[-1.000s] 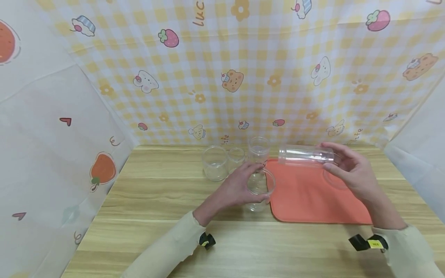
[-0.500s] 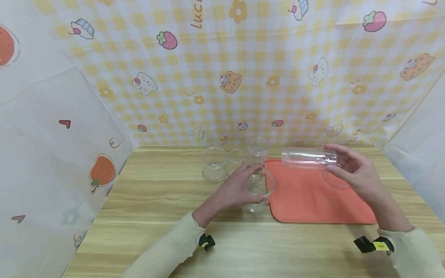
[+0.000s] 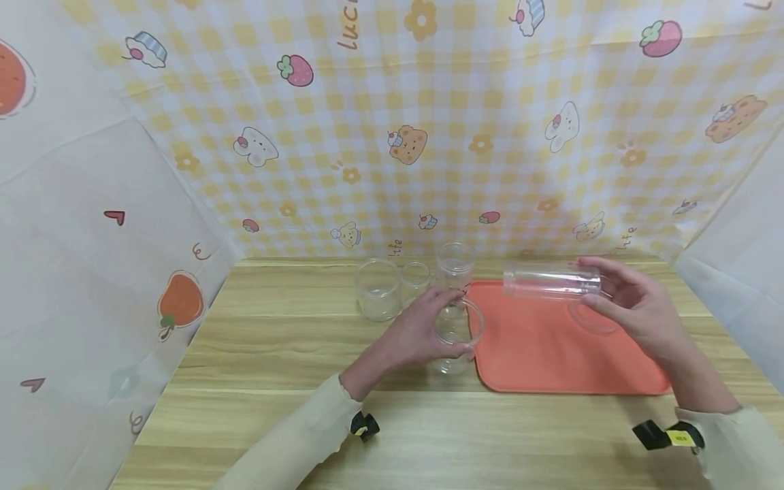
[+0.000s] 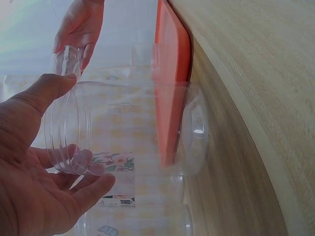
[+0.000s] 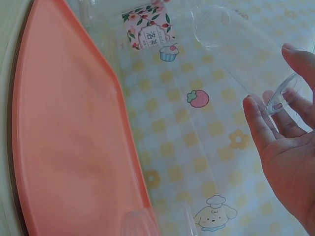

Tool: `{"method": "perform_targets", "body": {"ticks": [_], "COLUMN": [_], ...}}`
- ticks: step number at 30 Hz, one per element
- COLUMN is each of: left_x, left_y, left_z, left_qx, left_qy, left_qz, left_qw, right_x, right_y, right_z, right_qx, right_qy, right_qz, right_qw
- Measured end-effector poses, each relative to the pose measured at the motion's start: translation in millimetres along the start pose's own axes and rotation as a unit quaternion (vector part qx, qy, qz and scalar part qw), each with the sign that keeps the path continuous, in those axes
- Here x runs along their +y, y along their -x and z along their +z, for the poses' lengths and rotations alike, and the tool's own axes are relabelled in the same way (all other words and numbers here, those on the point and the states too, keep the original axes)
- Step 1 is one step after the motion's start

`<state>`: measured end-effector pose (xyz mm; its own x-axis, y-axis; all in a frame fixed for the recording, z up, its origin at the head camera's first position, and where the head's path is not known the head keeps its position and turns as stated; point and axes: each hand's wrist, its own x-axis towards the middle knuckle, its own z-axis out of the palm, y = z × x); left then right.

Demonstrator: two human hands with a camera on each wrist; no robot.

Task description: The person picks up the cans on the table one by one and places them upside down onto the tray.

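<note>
White cloth far left, checked cloth behind the table. Wide jar, clear, upright near the table's back edge. Small jar just right of it, also upright. Left hand: fingers and thumb curled round the upper part of the front jar, which is clear, upright, base down at the table by the tray's left edge. Labelled jar stands behind it; floral label shows in both wrist views. Orange tray flat on the table. Tube, clear, held sideways above the tray's back part, rimmed end pointing left. Right hand: fingers and thumb pinching the tube's right end. Another clear piece on the tray below that hand, partly hidden, shape unclear.
</note>
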<state>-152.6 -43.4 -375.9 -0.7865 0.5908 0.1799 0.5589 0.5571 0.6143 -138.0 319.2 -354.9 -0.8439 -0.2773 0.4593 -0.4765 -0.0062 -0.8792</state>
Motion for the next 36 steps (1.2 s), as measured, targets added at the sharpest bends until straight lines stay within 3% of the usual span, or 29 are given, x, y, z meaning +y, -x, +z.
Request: {"method": "perform_targets", "body": {"ticks": [6,17,26,36], "left_x": [0.1,-0.3,0.3,-0.2], "left_y": [0.6,0.7,-0.5,0.4], "left_z": [0.8,0.5,-1.3,-0.6], "left_qx": [0.001,0.004,0.004,0.003], "left_qy": [0.002,-0.002,-0.006,-0.002], "left_qz": [-0.001,0.001,0.003,-0.002], "left_qw": [1.0,1.0,1.0,1.0], "right_x": [-2.6,-3.9,-7.3,-10.2], "right_y": [3.2,6.3,10.0,13.8], "right_z": [-2.2,-8.7,-15.5,-20.7], "right_qx": [0.008,-0.001,0.0,-0.019], "right_qy": [0.021,0.007,0.032,0.005], "right_qz": [0.014,0.007,0.038,0.017], "right_qw": [1.0,1.0,0.999,1.0]}}
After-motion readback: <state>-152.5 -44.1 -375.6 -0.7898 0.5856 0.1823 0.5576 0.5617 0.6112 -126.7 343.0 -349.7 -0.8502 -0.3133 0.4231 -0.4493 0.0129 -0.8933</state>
